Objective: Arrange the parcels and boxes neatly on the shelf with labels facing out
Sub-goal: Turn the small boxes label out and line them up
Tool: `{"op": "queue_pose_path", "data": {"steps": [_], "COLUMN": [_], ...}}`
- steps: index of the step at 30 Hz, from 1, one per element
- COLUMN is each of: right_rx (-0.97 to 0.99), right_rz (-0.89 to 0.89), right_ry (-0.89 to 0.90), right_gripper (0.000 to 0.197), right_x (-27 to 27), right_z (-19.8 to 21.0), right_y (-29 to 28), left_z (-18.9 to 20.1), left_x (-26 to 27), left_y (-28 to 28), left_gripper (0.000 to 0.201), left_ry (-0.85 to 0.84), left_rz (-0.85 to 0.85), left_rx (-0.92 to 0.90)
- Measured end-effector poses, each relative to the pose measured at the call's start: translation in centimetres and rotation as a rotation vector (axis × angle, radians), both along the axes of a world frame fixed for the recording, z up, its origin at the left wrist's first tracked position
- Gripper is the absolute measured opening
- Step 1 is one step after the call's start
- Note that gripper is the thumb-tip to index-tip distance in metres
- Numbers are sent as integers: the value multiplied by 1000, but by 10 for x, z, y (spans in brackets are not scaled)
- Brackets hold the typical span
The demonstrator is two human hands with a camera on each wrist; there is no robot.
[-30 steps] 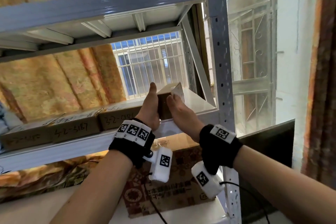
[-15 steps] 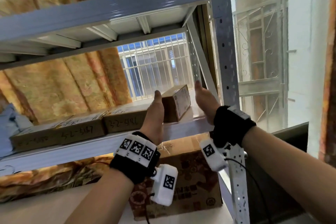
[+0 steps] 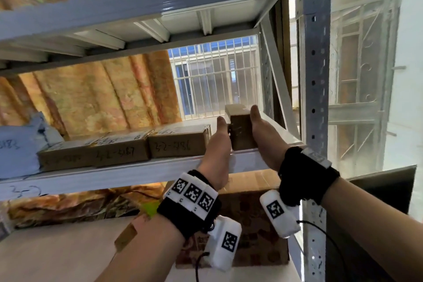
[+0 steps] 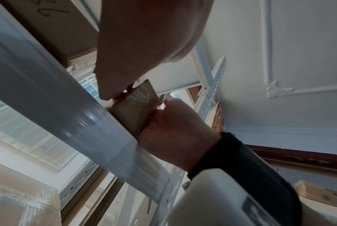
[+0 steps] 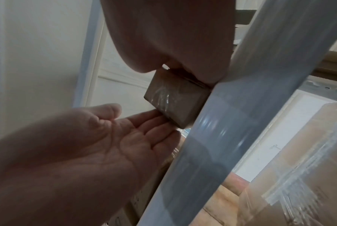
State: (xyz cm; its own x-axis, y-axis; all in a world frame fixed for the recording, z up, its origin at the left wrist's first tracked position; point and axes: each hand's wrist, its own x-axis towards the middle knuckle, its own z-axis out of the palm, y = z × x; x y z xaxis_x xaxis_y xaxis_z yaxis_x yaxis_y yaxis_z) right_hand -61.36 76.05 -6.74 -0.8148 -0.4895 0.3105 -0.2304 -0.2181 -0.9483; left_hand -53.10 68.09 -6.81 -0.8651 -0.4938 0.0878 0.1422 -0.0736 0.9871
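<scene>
Small brown box (image 3: 242, 131) standing at the front edge of the shelf (image 3: 128, 173), right end, just beside the grey upright post (image 3: 314, 89). Left hand (image 3: 217, 151) flat against its left side, fingers straight, pressing rather than curling. Right hand (image 3: 266, 142) flat against its right side, palm open, fingers stretched along the cardboard. Box squeezed between the two palms, bottom on the shelf board.

From the left wrist: box (image 4: 132, 110) wedged behind the shelf rail (image 4: 67, 116), right hand (image 4: 175, 134) tight against it. From the right wrist: box (image 5: 175, 100) with shiny tape across its face, left hand (image 5: 98, 137) open, fingertips touching its lower edge.

To the left, a row of three flat brown boxes (image 3: 123, 151), handwritten numbers facing out, the nearest just beside the left hand. Further left, a pale blue soft parcel (image 3: 18, 144). One level down, a large printed carton (image 3: 247, 220) behind both wrists.
</scene>
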Motion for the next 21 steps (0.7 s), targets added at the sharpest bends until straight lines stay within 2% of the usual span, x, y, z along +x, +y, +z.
{"op": "queue_pose_path", "data": {"steps": [2, 5, 7, 11, 13, 16, 19, 21], "right_rx": [-40, -15, -4, -23, -12, 44, 21, 8], "right_rz": [41, 46, 11, -123, -206, -316, -427, -482], "right_ry": [28, 88, 155, 295, 383, 563, 753, 794], "right_gripper": [55, 47, 53, 65, 67, 82, 87, 87], "right_x": [1, 2, 2, 6, 5, 0, -7, -10], "right_z": [-3, -4, -8, -14, -14, -20, -35, -41], "right_y": [4, 14, 16, 16, 19, 20, 16, 15], "left_z": [-2, -6, -8, -17, -19, -21, -24, -29], "left_x": [1, 5, 7, 8, 9, 8, 7, 5], "left_y": [3, 9, 15, 18, 16, 9, 10, 11], "left_gripper": [65, 48, 43, 31, 42, 63, 59, 54], "left_ry": [19, 40, 72, 192, 246, 345, 413, 399], "left_rz": [-16, 16, 12, 24, -30, -113, -131, -98], "left_rx": [-31, -116, -179, -156, -152, -79, -76, -128]}}
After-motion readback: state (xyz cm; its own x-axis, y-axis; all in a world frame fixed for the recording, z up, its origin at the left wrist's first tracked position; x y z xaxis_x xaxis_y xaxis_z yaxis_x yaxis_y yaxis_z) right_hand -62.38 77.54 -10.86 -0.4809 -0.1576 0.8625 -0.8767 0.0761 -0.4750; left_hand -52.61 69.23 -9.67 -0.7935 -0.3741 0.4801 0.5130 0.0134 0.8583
